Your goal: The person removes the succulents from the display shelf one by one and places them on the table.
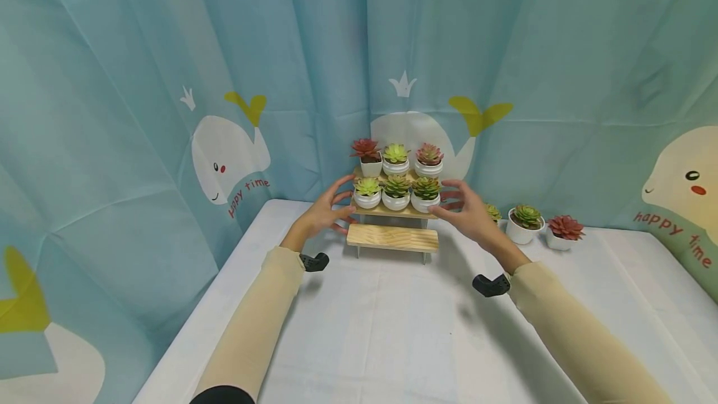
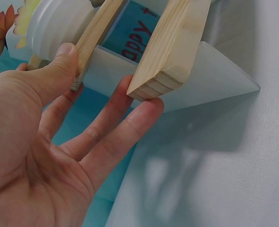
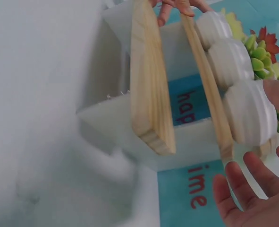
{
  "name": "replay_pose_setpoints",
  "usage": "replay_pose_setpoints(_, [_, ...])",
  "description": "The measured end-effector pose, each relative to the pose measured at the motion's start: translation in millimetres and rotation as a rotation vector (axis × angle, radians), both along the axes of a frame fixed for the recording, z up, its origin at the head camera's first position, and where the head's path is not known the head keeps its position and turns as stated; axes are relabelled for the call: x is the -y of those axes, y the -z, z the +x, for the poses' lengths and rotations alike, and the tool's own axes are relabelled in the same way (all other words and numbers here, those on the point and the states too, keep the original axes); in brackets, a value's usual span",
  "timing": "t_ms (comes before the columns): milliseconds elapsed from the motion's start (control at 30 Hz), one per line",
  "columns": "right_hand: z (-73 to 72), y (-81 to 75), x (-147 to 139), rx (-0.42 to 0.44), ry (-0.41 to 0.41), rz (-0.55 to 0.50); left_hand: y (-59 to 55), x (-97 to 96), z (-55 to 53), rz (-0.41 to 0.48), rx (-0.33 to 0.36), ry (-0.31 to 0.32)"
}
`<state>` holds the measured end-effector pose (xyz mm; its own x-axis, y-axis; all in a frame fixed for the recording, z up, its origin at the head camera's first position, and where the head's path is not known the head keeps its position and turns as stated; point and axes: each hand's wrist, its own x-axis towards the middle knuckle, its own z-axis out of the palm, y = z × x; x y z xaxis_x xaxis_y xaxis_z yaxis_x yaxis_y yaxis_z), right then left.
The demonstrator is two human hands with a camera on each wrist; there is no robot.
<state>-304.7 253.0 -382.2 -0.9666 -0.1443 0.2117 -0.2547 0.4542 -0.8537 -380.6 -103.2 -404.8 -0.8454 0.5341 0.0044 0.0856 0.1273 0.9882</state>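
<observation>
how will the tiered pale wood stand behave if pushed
The tiered pale wood stand should stay stiff: its planks look thick. It may be top-heavy, since six white-potted succulents sit on the upper two planks. Those pots could slide, as no rim shows there.

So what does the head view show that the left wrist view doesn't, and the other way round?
Only the head view shows the right fingers, the three potted plants on the table right of the wooden stand, and the whale pictures.

Only the left wrist view shows the lowest plank's cut end and red lettering through the gap between two planks.

Both show the left fingers, part of the stand with plants on it, the blue curtain and the white cloth.
</observation>
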Motion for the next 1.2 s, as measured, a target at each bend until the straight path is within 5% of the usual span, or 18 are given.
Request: replay_pose_setpoints(1200, [-6.2,7.1,18.6,0.011,0.086,0.035,0.4,-0.7,-0.9,-0.005,-0.002,-0.011])
